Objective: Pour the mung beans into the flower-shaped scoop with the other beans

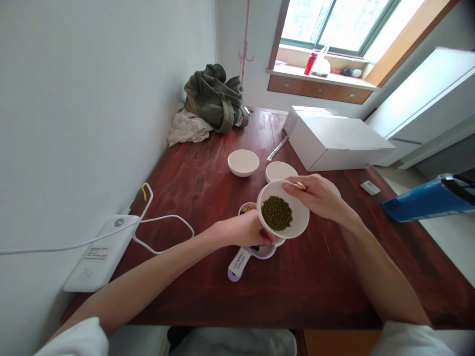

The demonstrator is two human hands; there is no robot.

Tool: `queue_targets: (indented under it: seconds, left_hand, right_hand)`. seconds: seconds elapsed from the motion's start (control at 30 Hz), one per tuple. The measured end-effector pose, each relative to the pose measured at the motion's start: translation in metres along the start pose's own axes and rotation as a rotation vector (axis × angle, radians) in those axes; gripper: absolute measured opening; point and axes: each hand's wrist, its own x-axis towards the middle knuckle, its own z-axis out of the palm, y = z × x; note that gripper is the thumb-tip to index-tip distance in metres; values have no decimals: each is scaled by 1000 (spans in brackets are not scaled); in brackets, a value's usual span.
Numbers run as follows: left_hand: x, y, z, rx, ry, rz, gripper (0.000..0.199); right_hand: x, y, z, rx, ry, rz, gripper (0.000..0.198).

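A white bowl [299, 217] with green mung beans [276, 213] in it tilts toward me above the table. My right hand [315, 195] grips its far right rim, thumb inside the bowl. A small pale stick-like piece [300, 186] shows at those fingers; I cannot tell what it is. My left hand [254, 230] is closed at the bowl's lower left side, its fingers partly hidden behind the bowl. Underneath lies a divided dish [265, 255] with a labelled purple handle [238, 265]; brown and black bits show in its compartments, most of it covered.
Two white bowls [243, 163] [281, 171] stand beyond my hands, and another white rim shows behind my right hand. A white box [334, 141], a green bag [215, 99], a blue bottle-like object [426, 198] and a power strip [102, 254] with cable surround them.
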Motion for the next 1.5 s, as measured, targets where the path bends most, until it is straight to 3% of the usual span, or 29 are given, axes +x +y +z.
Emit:
queue_targets:
  seconds: [0.13, 0.3, 0.43, 0.57, 0.8, 1.0, 1.13, 1.33, 1.5]
  left_hand:
    - [-5, 7, 6, 74, 7, -57, 19]
    - [-7, 9, 9, 420, -37, -20, 28]
    - [-7, 14, 8, 557, -67, 25, 16]
    - [-6, 20, 7, 641, -12, 55, 12]
    - [-5, 19, 4, 717, 24, 141, 12]
    - [-5, 11, 2, 722, 61, 179, 8]
    - [-5, 6, 1, 749, 86, 171, 7]
    - [-5, 4, -2, 741, 113, 183, 8]
    - [-5, 1, -8, 688, 117, 164, 11]
  right_hand:
    - [0, -1, 1, -2, 44, 15, 49]
    - [1, 1, 2, 14, 67, 39, 47]
    - [2, 2, 2, 16, 76, 34, 47]
    - [3, 1, 2, 45, 72, 41, 47]
    - [2, -1, -1, 84, 44, 85, 47]
    - [0, -5, -6, 208, -66, 90, 49]
    - [1, 3, -5, 254, -120, 79, 50]
    - [2, 22, -1, 507, -228, 131, 50]
    - [2, 25, -2, 528, -245, 128, 44]
